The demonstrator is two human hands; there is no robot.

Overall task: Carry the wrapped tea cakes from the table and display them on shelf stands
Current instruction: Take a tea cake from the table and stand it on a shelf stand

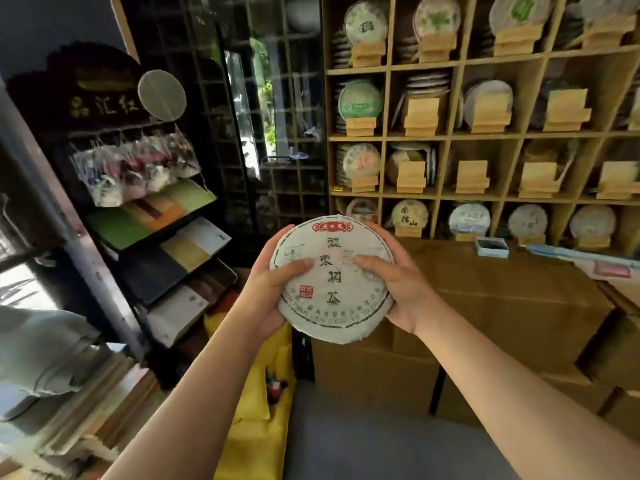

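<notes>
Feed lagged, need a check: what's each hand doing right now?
Left hand: holding the wrapped tea cake by its left edge.
Right hand: holding the same cake's right edge.

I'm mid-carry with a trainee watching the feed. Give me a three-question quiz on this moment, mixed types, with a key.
1. True or false: the wrapped tea cake is held by one hand only.
2. Multiple choice: in the third shelf row from the top, the wooden stand in the middle compartment is: A) bearing a cake, B) bare, C) lying flat.
3. Short answer: what do the stacked cardboard boxes stand below?

Key
1. False: the left hand and the right hand both grip its edges, thumbs on the printed face.
2. B.
3. The wooden shelf unit.
</notes>
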